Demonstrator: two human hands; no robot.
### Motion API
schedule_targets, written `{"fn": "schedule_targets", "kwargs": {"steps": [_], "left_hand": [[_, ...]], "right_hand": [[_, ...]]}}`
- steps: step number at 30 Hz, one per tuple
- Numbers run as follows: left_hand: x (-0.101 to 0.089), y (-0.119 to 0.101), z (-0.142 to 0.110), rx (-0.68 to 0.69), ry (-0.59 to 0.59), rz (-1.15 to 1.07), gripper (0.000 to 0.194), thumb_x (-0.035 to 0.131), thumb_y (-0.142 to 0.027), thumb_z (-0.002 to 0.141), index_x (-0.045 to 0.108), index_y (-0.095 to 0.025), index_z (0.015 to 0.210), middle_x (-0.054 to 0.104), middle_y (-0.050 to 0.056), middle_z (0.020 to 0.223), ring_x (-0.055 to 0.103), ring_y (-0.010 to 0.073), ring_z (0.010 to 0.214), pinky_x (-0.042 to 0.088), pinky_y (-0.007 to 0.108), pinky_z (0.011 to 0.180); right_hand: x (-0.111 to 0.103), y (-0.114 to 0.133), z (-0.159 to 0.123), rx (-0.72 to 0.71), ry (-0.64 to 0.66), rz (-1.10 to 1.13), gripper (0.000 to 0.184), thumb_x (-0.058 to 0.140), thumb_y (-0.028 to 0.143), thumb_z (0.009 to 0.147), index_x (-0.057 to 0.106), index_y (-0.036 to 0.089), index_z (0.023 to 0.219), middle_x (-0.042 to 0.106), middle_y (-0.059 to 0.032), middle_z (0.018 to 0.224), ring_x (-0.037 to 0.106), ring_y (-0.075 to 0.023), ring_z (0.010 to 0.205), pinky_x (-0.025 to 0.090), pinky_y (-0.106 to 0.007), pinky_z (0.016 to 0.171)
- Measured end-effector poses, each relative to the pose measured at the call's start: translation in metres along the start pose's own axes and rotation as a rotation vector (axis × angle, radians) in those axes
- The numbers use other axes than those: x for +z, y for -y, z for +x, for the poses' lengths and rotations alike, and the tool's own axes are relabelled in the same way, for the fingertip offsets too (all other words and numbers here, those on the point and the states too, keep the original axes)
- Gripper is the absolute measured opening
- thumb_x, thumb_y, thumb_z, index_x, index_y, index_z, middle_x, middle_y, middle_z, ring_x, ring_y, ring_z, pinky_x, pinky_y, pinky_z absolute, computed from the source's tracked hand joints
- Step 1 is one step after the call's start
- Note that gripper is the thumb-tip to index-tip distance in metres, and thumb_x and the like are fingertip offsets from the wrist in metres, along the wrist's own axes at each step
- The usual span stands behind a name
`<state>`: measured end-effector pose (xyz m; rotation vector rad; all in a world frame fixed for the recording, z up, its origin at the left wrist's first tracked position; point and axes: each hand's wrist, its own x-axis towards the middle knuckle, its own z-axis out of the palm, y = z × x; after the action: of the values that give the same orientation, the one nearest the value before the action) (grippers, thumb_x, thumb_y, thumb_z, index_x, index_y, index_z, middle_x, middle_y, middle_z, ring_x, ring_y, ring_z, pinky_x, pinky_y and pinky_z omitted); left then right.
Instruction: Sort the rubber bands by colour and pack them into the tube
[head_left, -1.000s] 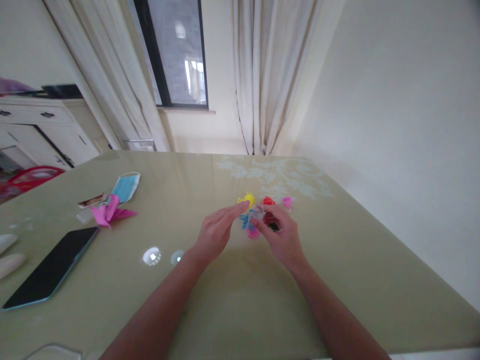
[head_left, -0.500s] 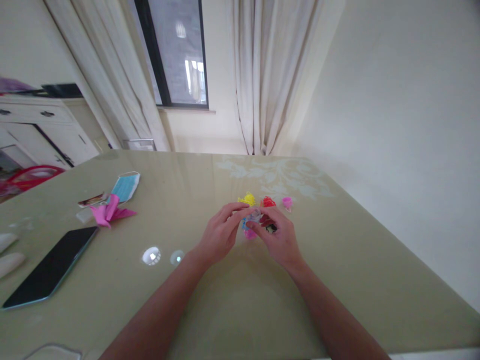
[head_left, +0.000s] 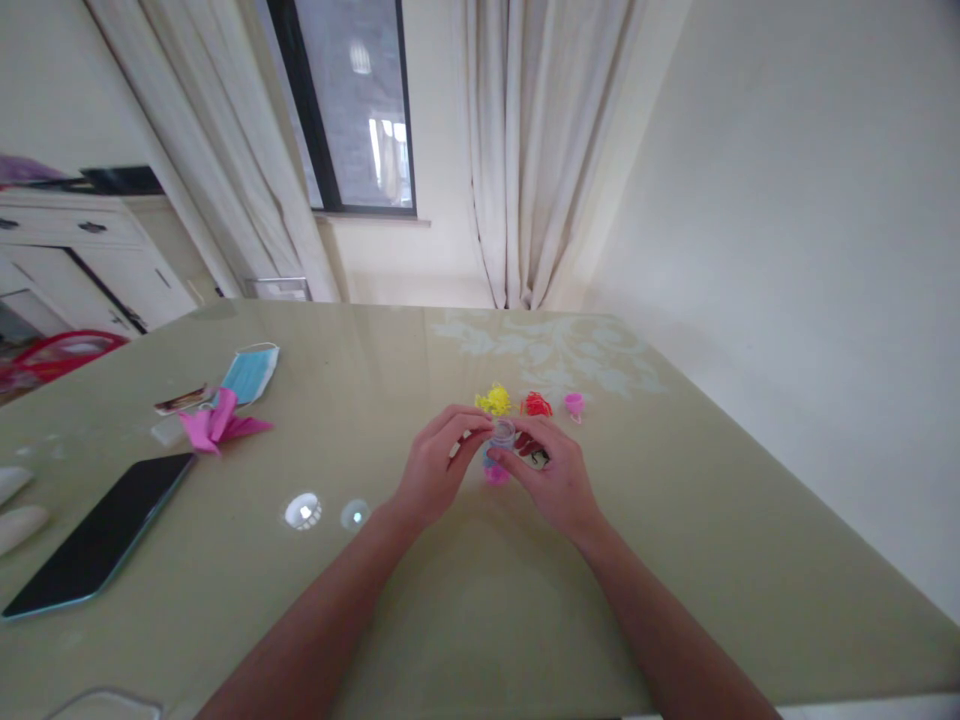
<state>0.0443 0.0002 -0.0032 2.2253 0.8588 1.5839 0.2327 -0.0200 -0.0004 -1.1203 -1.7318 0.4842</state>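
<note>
A small clear plastic jar (head_left: 503,432) stands tilted between my two hands, its round mouth facing up toward me. My right hand (head_left: 553,468) grips it with thumb and fingers from the right. From the left, my left hand (head_left: 436,462) brings thumb and fingertips together against the jar's rim. A pink patch (head_left: 496,475) shows just below the jar; whether it belongs to the jar or lies behind it I cannot tell. Beyond my fingers are a tangle of thin yellow strands (head_left: 493,400) and a red tangle (head_left: 536,404). Something dark (head_left: 539,457) is partly hidden by my right hand.
A tiny pink cup (head_left: 574,404) sits right of the red tangle. On the left lie a black-screened tablet (head_left: 105,530), a folded pink paper bird (head_left: 221,424) and a blue face mask (head_left: 250,376). The glossy table (head_left: 675,560) meets a wall on the right.
My left hand's fingers have gone from stretched out to pinched at the jar's rim. The jar has shifted slightly left and its mouth has turned upward. The tangles beyond show more fully.
</note>
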Motion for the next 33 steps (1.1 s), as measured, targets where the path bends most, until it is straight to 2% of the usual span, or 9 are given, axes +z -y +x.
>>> {"fn": "schedule_targets", "kwargs": {"steps": [4,8,12,17,20,23,28,30,33], "left_hand": [[0.000,-0.001,0.000,0.018,0.049,0.017,0.022,0.053,-0.021,0.105,0.072,-0.023,0.115,0.070,0.008,0.112,0.068,0.0166,0.106,0.057,0.031,0.094],[0.002,0.014,-0.003,-0.111,0.007,0.044,0.024,0.051,-0.023,0.106,0.068,-0.022,0.122,0.070,0.007,0.111,0.069,0.0145,0.095,0.058,0.028,0.084],[0.008,0.036,-0.013,-0.208,0.211,0.214,0.016,0.060,-0.026,0.101,0.072,-0.021,0.111,0.072,0.006,0.105,0.069,0.0194,0.096,0.057,0.034,0.087],[0.023,0.044,-0.019,-0.129,0.398,0.350,0.038,0.073,-0.033,0.092,0.067,-0.025,0.129,0.070,0.008,0.121,0.065,0.0268,0.114,0.054,0.043,0.100],[0.032,0.043,-0.016,-0.121,0.452,0.384,0.031,0.070,-0.030,0.095,0.070,-0.025,0.126,0.071,0.009,0.118,0.065,0.0268,0.110,0.054,0.043,0.097],[0.039,0.046,-0.015,-0.126,0.450,0.373,0.019,0.060,-0.024,0.100,0.075,-0.022,0.113,0.073,0.009,0.104,0.067,0.0257,0.100,0.055,0.041,0.091],[0.040,0.053,-0.015,-0.125,0.383,0.363,0.023,0.054,-0.021,0.102,0.076,-0.019,0.094,0.073,0.009,0.092,0.067,0.0230,0.091,0.055,0.036,0.084],[0.035,0.052,-0.013,-0.174,0.327,0.322,0.023,0.054,-0.021,0.101,0.075,-0.019,0.091,0.073,0.008,0.091,0.068,0.0223,0.090,0.055,0.035,0.083],[0.021,0.051,-0.008,-0.343,0.252,0.189,0.022,0.057,-0.026,0.098,0.076,-0.019,0.089,0.076,0.007,0.088,0.069,0.0216,0.083,0.055,0.035,0.079]], "right_hand": [[-0.002,0.001,0.001,0.012,0.008,0.021,0.033,0.080,0.046,0.087,0.078,0.025,0.112,0.076,-0.0059,0.097,0.067,-0.0196,0.078,0.058,-0.033,0.073],[-0.011,-0.006,0.006,0.087,-0.094,0.112,0.038,0.081,0.047,0.086,0.077,0.022,0.114,0.077,-0.0069,0.100,0.069,-0.0185,0.075,0.059,-0.033,0.071],[-0.023,-0.013,0.012,0.097,-0.257,0.112,0.039,0.079,0.048,0.087,0.077,0.020,0.114,0.076,-0.0088,0.104,0.070,-0.0204,0.083,0.060,-0.036,0.079],[-0.029,-0.017,0.014,0.136,-0.352,0.176,0.039,0.079,0.047,0.087,0.077,0.020,0.116,0.077,-0.0072,0.098,0.070,-0.0198,0.079,0.060,-0.035,0.075],[-0.027,-0.016,0.014,0.142,-0.362,0.183,0.040,0.078,0.048,0.088,0.077,0.021,0.117,0.077,-0.0067,0.097,0.070,-0.0193,0.077,0.059,-0.034,0.073],[-0.024,-0.015,0.013,0.143,-0.349,0.181,0.041,0.077,0.048,0.088,0.076,0.020,0.118,0.077,-0.0072,0.098,0.070,-0.0200,0.079,0.059,-0.034,0.075],[-0.022,-0.014,0.012,0.139,-0.325,0.168,0.041,0.079,0.047,0.087,0.077,0.019,0.117,0.076,-0.0081,0.102,0.068,-0.0194,0.081,0.058,-0.034,0.077],[-0.022,-0.014,0.012,0.154,-0.311,0.177,0.040,0.080,0.046,0.086,0.078,0.019,0.115,0.076,-0.0076,0.101,0.067,-0.0185,0.079,0.057,-0.033,0.075],[-0.021,-0.012,0.012,0.224,-0.245,0.273,0.038,0.081,0.048,0.084,0.078,0.018,0.108,0.077,-0.0069,0.096,0.068,-0.0183,0.076,0.057,-0.033,0.073]]}}
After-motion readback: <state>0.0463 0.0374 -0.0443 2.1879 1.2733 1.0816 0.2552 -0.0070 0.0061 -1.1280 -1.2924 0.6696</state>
